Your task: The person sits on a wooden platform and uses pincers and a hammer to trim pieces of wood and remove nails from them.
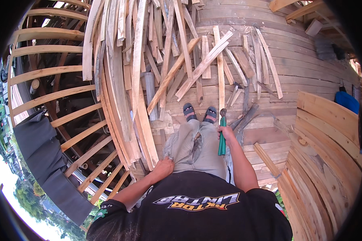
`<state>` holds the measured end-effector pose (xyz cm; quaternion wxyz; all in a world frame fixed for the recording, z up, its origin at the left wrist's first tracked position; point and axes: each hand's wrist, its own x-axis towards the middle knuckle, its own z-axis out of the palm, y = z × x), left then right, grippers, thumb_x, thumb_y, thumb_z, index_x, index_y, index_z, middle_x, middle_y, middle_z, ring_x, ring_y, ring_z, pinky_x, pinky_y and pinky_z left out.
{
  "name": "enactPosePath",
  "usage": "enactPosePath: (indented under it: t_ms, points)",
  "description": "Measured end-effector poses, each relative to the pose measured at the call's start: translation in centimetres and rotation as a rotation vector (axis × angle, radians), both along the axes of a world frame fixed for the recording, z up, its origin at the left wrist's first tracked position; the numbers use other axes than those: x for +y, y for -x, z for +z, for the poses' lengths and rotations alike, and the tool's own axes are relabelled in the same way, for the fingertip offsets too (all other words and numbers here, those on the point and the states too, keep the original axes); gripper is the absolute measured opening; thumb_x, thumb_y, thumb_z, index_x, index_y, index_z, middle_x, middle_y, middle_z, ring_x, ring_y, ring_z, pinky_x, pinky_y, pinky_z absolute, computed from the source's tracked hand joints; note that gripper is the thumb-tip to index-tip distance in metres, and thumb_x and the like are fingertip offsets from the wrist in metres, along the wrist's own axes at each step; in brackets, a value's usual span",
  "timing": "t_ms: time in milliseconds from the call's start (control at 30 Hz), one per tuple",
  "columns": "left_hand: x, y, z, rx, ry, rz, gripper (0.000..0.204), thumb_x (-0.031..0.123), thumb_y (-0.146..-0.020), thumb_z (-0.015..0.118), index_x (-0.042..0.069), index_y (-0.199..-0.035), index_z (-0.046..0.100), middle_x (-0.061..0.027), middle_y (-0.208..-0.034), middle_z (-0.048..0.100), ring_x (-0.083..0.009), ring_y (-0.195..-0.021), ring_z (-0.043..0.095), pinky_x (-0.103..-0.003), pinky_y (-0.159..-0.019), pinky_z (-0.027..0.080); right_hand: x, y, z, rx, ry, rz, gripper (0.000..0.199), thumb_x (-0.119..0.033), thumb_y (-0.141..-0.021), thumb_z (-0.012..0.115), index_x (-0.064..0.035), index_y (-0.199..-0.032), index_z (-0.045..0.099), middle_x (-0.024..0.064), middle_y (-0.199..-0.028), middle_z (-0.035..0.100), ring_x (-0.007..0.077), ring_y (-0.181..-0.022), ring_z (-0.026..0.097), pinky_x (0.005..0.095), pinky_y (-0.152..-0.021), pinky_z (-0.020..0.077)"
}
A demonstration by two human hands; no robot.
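Observation:
My right hand [228,135] grips a pair of pincers [222,138] by its green handles, the rounded metal head up toward the floorboards in front of my right foot. At my left thigh, my left hand [163,168] has its fingers curled in against the grey trousers [185,148]. A small greyish bit shows at its fingertips, too small to name. Both my sandalled feet [199,111] stand on the plank floor. Just beyond the pincers' head lies the near end of a long thin batten [220,72].
Many loose wood strips [138,52] are heaped ahead and to the left. An open slatted frame [48,75] with gaps runs along the left, a dark sheet [48,160] over part of it. Stacked boards [317,160] stand at the right. Dark sticks [247,116] lie beside my right foot.

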<state>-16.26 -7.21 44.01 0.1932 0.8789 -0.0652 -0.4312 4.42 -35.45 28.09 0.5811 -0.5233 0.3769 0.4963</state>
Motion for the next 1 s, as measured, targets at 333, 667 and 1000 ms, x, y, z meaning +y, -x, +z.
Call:
enactPosePath:
  t_ms: [333, 667, 1000]
  points:
    - [4.4, -11.2, -13.0, 0.142, 0.077, 0.249, 0.022, 0.025, -0.087, 0.062, 0.004, -0.095, 0.063, -0.0168, -0.099, 0.064, -0.0361, -0.092, 0.063, -0.046, -0.08, 0.052, 2.9, -5.8, -17.3, -0.022, -0.01, -0.282, 0.032, -0.005, -0.081, 0.055, -0.0019, -0.113, 0.048, 0.0059, -0.074, 0.053, 0.0154, -0.058, 0.054, 0.033, -0.051, 0.0502]
    - [21.4, -27.4, -46.3, -0.71, -0.25, 0.529, 0.069, 0.022, -0.081, 0.073, -0.001, -0.137, 0.041, -0.0279, -0.141, 0.042, -0.0446, -0.123, 0.048, -0.047, -0.101, 0.042, 7.7, -13.3, -27.5, -0.313, -0.229, -0.445, 0.034, -0.004, -0.083, 0.053, -0.0015, -0.116, 0.047, 0.0054, -0.079, 0.053, 0.015, -0.064, 0.055, 0.0334, -0.056, 0.051]
    - [20.9, -29.7, -57.2, -0.744, -0.316, 0.49, 0.08, 0.019, -0.069, 0.079, -0.003, -0.135, 0.038, -0.0275, -0.14, 0.042, -0.0436, -0.121, 0.049, -0.049, -0.101, 0.043, 7.9, -17.3, -28.7, -0.59, -0.282, -0.482, 0.039, -0.002, -0.083, 0.05, 0.0011, -0.121, 0.046, 0.0058, -0.086, 0.053, 0.0141, -0.066, 0.055, 0.0334, -0.06, 0.0524]
